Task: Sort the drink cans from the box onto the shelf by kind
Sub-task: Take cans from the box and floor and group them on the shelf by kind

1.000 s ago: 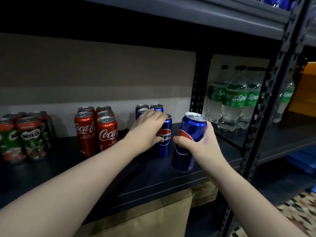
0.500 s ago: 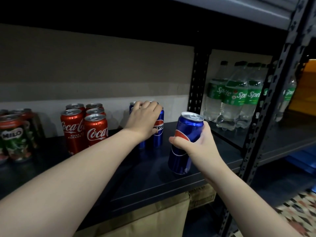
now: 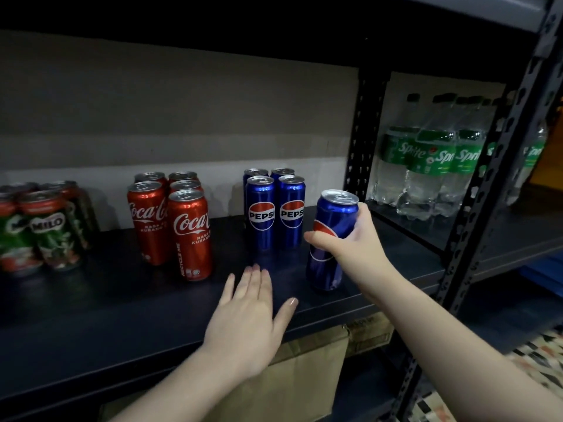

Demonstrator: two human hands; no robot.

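Observation:
A dark shelf board (image 3: 128, 318) carries three groups of cans. Green Milo cans (image 3: 45, 229) stand at the far left, red Coca-Cola cans (image 3: 173, 220) in the middle, and several blue Pepsi cans (image 3: 274, 208) to their right. My right hand (image 3: 350, 245) is wrapped around one more blue Pepsi can (image 3: 330, 236), upright, its base at the shelf just right of and in front of the Pepsi group. My left hand (image 3: 249, 321) hovers flat and open above the shelf's front, in front of the Pepsi cans, holding nothing.
Sprite bottles (image 3: 426, 166) fill the neighbouring bay behind a black perforated upright (image 3: 362, 132). Another upright (image 3: 475, 208) rises at the right front. A brown cardboard box (image 3: 304, 379) sits under the shelf. An upper shelf hangs overhead.
My left hand let go of the Pepsi can it was pushing into the group and drew back toward the shelf front, open. The right hand's can stays near the same spot.

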